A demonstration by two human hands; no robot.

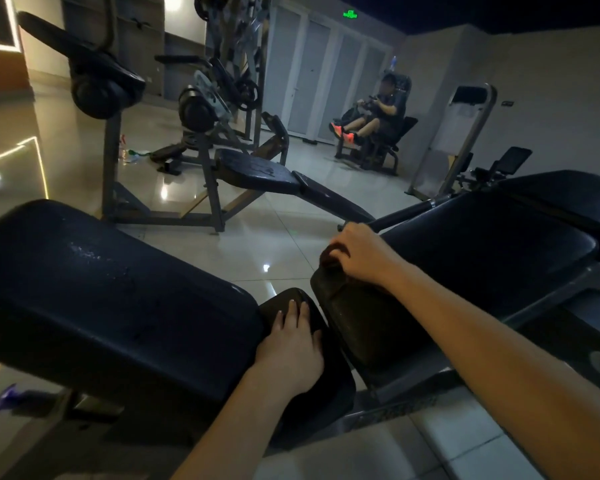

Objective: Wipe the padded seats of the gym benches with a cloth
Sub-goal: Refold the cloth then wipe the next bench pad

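My left hand [293, 344] lies flat, fingers straight, on a small black seat pad [291, 299] at the end of a long black bench pad [101, 292]. My right hand [355, 254] is curled over the top end of a tilted, worn dark pad [357, 323]. Under its fingers sits a dark bunched lump that looks like the cloth [329, 256]; the dim light hides its detail. A second wide black pad [482, 244] stretches away to the right behind that hand.
Another black bench [257, 171] on a grey frame stands across the glossy tiled floor [257, 244]. A person sits on a leg machine [378, 116] at the back right. Weight machines [222, 81] and bottles [132, 155] are at the back left.
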